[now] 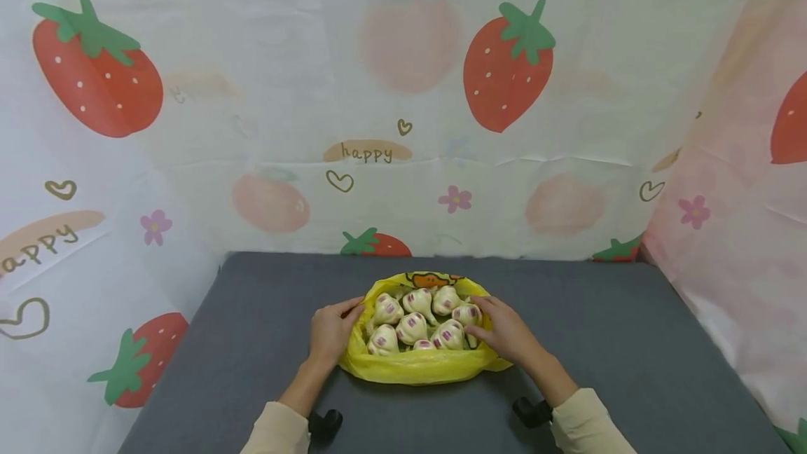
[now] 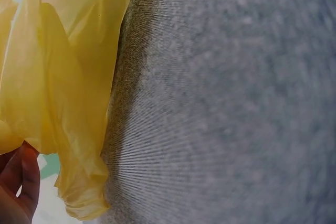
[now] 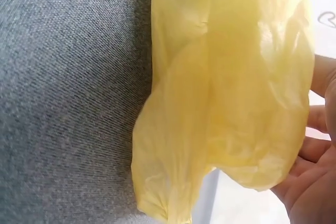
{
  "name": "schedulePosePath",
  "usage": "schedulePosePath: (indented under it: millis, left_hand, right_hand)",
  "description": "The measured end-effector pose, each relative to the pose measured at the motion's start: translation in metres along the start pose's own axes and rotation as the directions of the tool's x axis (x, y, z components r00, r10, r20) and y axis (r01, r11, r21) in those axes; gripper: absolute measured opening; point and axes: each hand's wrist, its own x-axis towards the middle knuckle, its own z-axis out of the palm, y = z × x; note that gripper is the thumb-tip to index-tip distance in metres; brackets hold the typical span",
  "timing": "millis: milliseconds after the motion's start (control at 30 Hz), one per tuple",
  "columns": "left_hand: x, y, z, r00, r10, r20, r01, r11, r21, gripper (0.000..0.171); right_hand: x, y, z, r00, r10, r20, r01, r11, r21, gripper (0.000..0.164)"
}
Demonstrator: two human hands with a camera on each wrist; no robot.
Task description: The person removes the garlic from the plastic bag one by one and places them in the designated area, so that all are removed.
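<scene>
A yellow plastic bag (image 1: 419, 370) lies on the table with its mouth spread wide. Several whitish garlic bulbs (image 1: 412, 328) with purple patches sit inside it. At the bag's left rim my left hand (image 1: 330, 331) pinches the plastic between thumb and fingers. My right hand (image 1: 511, 331) holds the right rim, its thumb reaching in over the bulbs. In the left wrist view the fingertips (image 2: 29, 166) meet the bag's edge. The right wrist view shows the fingers (image 3: 317, 119) partly hidden behind the plastic.
The bag rests on a dark grey cloth-covered table (image 1: 265, 314). A white curtain (image 1: 302, 90) printed with strawberries and flowers hangs behind and along both sides. A black wrist strap part (image 1: 326, 426) shows beside the left sleeve, another (image 1: 532, 412) by the right.
</scene>
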Motion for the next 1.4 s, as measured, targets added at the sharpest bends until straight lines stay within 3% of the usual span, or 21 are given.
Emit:
schedulePosePath:
  millis: [300,867,1400]
  left_hand:
    - [0.002,0.000,0.000,1.000,0.002,-0.024,-0.003,0.999,-0.038,0.021]
    - [0.001,-0.003,0.002,0.999,0.012,-0.037,-0.013,1.000,-0.025,0.020]
    - [0.000,-0.002,0.004,0.999,0.003,-0.036,-0.004,1.000,-0.024,0.020]
  right_hand:
    - [0.007,0.001,0.007,0.999,0.024,-0.028,-0.025,0.999,-0.036,0.054]
    - [0.014,0.001,0.019,0.997,0.041,-0.070,-0.044,0.998,-0.037,0.046]
    - [0.007,0.005,0.013,0.990,-0.019,-0.143,0.024,0.999,0.036,0.045]
